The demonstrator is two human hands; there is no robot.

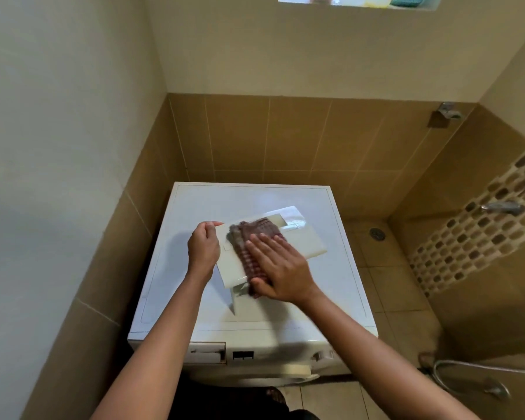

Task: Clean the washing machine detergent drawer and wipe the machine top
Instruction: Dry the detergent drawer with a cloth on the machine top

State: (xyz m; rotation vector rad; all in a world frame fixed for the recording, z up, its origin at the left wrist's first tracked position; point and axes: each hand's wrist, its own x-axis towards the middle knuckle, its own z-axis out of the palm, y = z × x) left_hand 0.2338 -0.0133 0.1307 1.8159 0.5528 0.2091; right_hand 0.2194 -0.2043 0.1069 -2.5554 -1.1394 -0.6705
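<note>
Detergent drawer: left hand grips its end, flat right hand presses cloth onto it.

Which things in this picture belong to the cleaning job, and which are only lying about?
Job: detergent drawer, gripped by the left hand; cloth, pressed on it by the right hand; washing machine top; empty drawer slot.
Lying about: shower hose; floor drain; wall tap.

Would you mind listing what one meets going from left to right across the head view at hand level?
Left hand gripping the detergent drawer → cloth → floor drain → wall tap. The right hand overlaps the cloth, so I omit it.
</note>
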